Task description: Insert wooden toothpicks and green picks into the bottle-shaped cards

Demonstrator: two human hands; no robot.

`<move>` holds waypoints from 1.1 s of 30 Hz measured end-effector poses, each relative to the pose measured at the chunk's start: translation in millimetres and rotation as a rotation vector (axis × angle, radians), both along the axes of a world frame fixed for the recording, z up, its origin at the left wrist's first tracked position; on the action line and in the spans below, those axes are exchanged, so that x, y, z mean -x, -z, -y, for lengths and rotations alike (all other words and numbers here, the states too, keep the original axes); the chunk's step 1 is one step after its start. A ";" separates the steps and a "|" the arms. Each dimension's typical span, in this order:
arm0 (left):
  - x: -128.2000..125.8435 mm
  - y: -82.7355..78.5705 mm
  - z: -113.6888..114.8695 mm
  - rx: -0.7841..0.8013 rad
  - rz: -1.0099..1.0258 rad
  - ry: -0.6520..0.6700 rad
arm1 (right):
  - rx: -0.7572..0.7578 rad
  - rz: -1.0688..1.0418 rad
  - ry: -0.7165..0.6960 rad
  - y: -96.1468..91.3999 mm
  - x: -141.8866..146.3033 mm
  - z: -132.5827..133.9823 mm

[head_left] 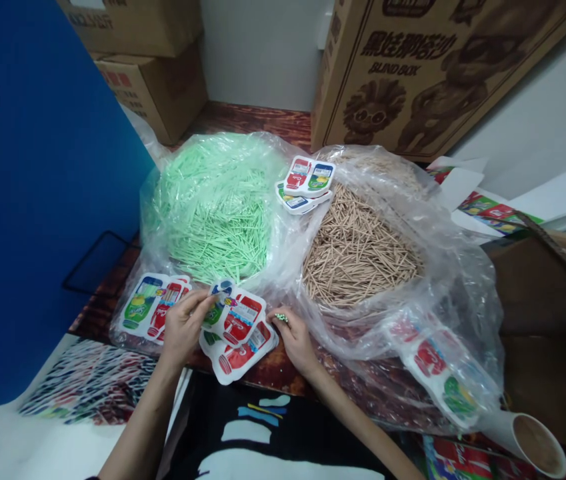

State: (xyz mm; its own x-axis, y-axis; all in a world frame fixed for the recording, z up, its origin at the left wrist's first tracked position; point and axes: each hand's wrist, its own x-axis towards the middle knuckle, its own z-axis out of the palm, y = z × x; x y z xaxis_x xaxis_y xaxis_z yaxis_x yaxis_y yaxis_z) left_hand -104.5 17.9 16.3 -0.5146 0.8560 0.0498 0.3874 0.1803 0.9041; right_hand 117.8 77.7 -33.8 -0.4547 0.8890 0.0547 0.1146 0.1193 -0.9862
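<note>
Pinched between the thumb and fingers of my left hand (pixel 185 325) is the top left of a printed packet (pixel 243 317) with red cola and green lemon pictures. Under it lie more such packets (pixel 227 363), overlapping at the table's front edge. My right hand (pixel 297 341), just right of them, is closed around a small bunch of thin green sticks (pixel 281 318) whose ends show. Beyond my left hand rests a filled-looking packet (pixel 143 303) with green and brown contents in its windows. A clear bag of loose green sticks (pixel 227 233) lies behind both hands.
Right of the green sticks is a clear bag of brown sticks (pixel 363 260). Several packets (pixel 307 180) sit between the bags. A plastic-covered packet strip (pixel 433 367) and a paper cup (pixel 537 443) are at right. Cartons (pixel 403 73) stand behind; a blue panel (pixel 37 200) borders the left.
</note>
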 end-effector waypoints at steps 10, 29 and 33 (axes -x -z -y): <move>-39.7 5.1 -9.1 -0.010 0.226 0.194 | 0.373 -0.438 0.137 -61.4 -4.1 -44.4; -65.2 11.1 -32.7 -0.098 0.487 0.193 | 0.318 -0.010 -0.312 -112.7 -1.8 -61.3; -67.3 9.1 -38.6 -0.139 0.513 0.157 | -0.015 0.168 -0.181 -118.6 -7.8 -59.2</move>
State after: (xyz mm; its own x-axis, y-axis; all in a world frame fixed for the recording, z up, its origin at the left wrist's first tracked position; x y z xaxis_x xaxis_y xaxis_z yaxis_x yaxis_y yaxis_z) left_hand -37.1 56.6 7.2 -0.3693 0.9276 -0.0560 -0.0968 0.0215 0.9951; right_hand 125.6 136.9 84.8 -0.6100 0.7921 -0.0223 0.2522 0.1674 -0.9531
